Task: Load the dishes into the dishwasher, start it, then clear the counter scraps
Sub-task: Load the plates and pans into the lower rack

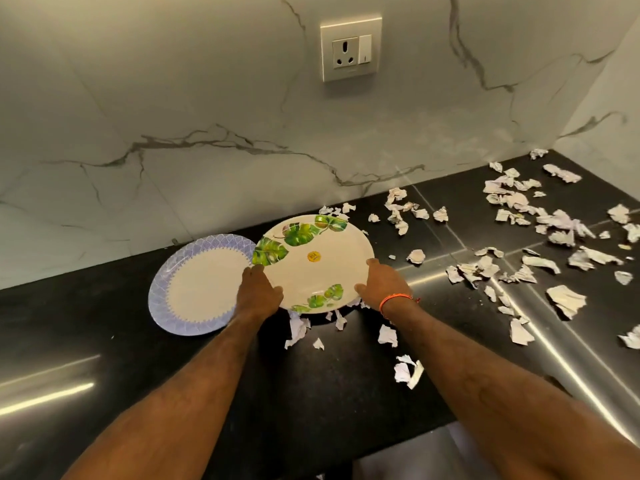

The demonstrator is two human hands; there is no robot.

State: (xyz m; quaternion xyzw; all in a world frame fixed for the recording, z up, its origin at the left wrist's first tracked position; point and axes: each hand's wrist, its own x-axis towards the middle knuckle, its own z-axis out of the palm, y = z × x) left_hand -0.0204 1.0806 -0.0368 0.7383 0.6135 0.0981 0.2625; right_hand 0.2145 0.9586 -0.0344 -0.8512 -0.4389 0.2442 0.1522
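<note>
A white plate with green leaf prints and a yellow sticker (322, 258) is tilted up off the black counter (104, 323), its near edge raised. My left hand (258, 292) grips its left rim with the thumb on top. My right hand (382, 287) grips its right rim, an orange thread round the wrist. A second plate with a blue patterned border (194, 289) lies flat on the counter just to the left, partly under the leaf plate. Torn paper scraps (519, 233) are strewn over the counter's right half and beneath the leaf plate.
A marble backsplash (207, 133) rises behind the counter, with a wall socket and switch (351, 48) above the plates. A side wall closes the far right corner. The counter's front edge runs low in the view, with a pale surface below it at right.
</note>
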